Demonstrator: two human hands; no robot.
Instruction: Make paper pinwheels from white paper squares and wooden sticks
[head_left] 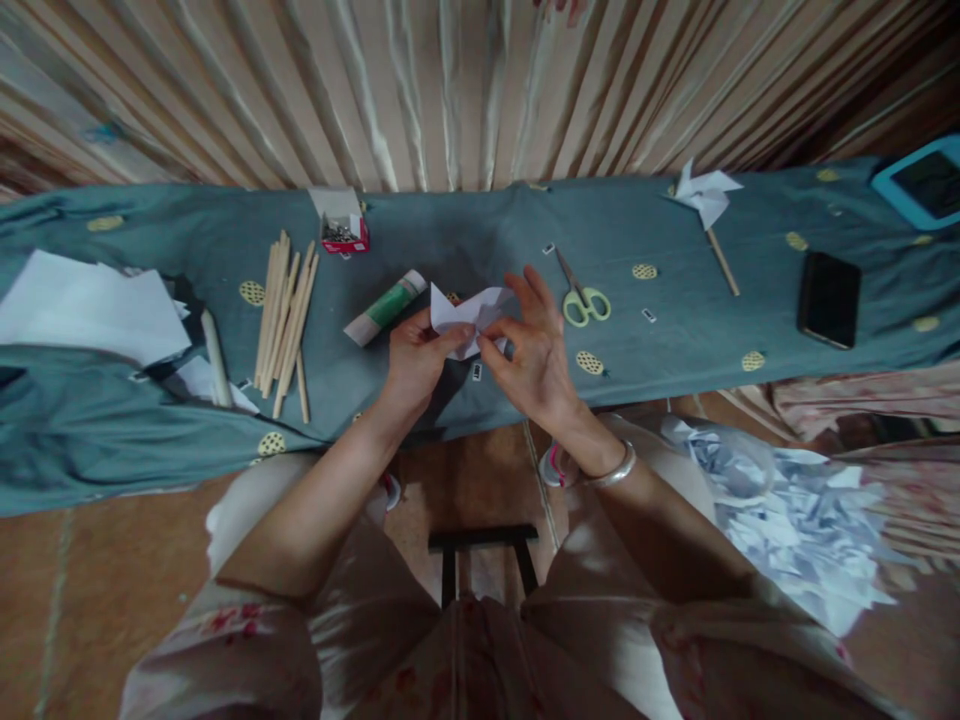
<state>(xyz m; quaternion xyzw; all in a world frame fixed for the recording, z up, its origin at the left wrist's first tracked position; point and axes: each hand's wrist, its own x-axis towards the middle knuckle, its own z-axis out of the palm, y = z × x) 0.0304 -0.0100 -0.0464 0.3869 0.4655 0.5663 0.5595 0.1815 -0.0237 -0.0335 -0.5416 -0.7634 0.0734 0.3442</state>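
A white paper pinwheel, its corners folded up, is held above the cloth in both hands. My left hand grips its left side, thumb pressed on the front near the middle. My right hand pinches at the pinwheel's middle with thumb and index finger, the other fingers raised. Whether a small pin sits between those fingertips cannot be made out. Just left of the paper lies a green and white glue tube. Green-handled scissors rest to the right of my right hand.
An opened red box of small metal pieces, wooden sticks and white paper sheets lie leftward. Rightward are a finished pinwheel on a stick, a black phone and a blue-framed device. Paper scraps fill a bag below.
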